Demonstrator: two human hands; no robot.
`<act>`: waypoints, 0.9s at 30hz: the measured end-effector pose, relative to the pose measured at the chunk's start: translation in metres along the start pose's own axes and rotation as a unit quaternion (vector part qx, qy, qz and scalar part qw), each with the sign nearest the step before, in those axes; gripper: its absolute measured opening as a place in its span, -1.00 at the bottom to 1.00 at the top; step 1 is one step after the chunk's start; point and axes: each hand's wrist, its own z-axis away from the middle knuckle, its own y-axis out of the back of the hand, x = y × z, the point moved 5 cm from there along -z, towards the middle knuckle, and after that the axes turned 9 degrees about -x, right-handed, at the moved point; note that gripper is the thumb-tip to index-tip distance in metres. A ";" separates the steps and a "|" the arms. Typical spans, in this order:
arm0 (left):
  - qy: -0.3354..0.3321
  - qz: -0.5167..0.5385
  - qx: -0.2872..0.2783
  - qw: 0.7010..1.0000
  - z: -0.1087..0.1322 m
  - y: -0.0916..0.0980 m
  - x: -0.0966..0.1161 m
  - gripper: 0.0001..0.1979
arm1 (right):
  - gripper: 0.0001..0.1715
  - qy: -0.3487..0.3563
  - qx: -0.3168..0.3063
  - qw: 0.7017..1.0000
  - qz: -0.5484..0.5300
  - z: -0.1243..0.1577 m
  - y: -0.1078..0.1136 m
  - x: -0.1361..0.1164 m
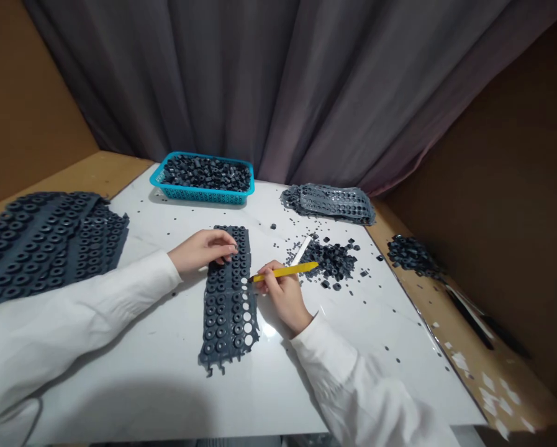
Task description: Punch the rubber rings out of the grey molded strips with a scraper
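Head camera: the left hand (202, 250) lies palm down on the far end of a dark grey rubber sheet of moulded rings (225, 307), its fingers loosely spread and gripping nothing. The sheet lies lengthwise in the middle of the white board (166, 372) that covers the bench. The right hand (282, 295) has its fingers closed around a yellow tool (287, 271), whose tip touches the sheet's right edge, where a column of holes shows white. Just right of that hand is a pile of loose rings (331, 259). A blue basket (199, 194) of rings stands at the board's far edge, emptied sheets (331, 203) lie toward its far right corner, and a stack of full sheets (40, 239) lies at the bench's left edge.
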 end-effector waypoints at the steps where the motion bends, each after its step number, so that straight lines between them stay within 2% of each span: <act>1: 0.029 0.053 -0.014 0.998 -0.002 -0.001 -0.004 -0.81 | -0.79 -0.001 0.009 1.000 -0.006 -0.002 0.002 0.000; 4: 0.088 0.167 -0.031 0.982 -0.009 -0.007 -0.014 -0.83 | -0.81 -0.001 0.011 1.000 0.007 -0.012 0.003 -0.002; 6: 0.090 0.170 -0.039 0.981 -0.014 -0.010 -0.016 -0.80 | -0.81 -0.001 0.001 1.000 0.015 -0.017 0.001 -0.001; 8: 0.068 0.097 -0.052 0.992 -0.018 -0.013 -0.014 -0.80 | -0.81 0.002 0.000 1.000 0.018 -0.020 0.000 0.000; 11: -0.007 -0.117 -0.057 0.991 -0.020 -0.019 -0.003 -0.83 | -0.81 0.003 0.006 1.000 0.017 -0.020 -0.001 0.002; 14: -0.105 -0.314 -0.063 0.941 -0.018 -0.030 0.012 -0.86 | -0.82 0.000 0.011 1.000 0.013 -0.018 -0.001 0.005; 16: -0.144 -0.387 -0.080 0.907 -0.017 -0.037 0.017 -0.85 | -0.82 0.001 0.014 1.000 0.019 -0.017 0.000 0.005; 23: -0.154 -0.504 -0.148 0.837 -0.019 -0.049 0.016 -0.89 | -0.78 0.036 -0.004 0.992 0.121 -0.016 -0.003 -0.004; 27: -0.175 -0.554 -0.152 0.799 -0.018 -0.056 0.012 -0.87 | -0.77 0.038 -0.011 0.987 0.154 -0.015 -0.003 -0.008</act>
